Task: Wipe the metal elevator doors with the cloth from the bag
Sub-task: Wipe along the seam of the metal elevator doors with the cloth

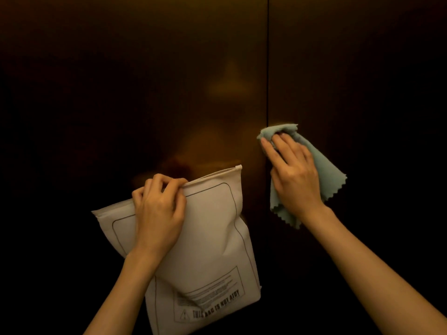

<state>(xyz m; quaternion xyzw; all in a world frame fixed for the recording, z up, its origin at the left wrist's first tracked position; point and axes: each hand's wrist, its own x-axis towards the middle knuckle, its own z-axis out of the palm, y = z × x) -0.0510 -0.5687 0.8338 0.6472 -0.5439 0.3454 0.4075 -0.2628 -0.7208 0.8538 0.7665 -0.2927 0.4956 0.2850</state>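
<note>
up against the doors, the cloth (312,163) is a pale blue-green square with zigzag-cut edges, bunched at its top and pressed to the metal just right of the seam (267,68) where the two panels meet. its upper corner crosses slightly onto the left panel, and its loose lower part hangs down on both sides of the wrist, one pointed corner sticking out to the right, another drooping below the heel of the palm. the right hand (294,175) lies flat over the bunched part, fingers spread and stretched upward, palm toward the door, pinning the cloth there rather than closing into a fist. the elevator doors (169,68) are dark, brushed, bronze-toned metal with a dim, blurred reflection on the left panel; the edges of the view fall into near black. lower and to the left, apart from the cloth, the left hand (158,209) is curled tight over the top edge of the bag (212,243), fingers folded over the rim near its zip strip. the bag is a whitish pouch with a thin outlined border and a printed warning box near its bottom, hanging tilted in front of the left panel.
</note>
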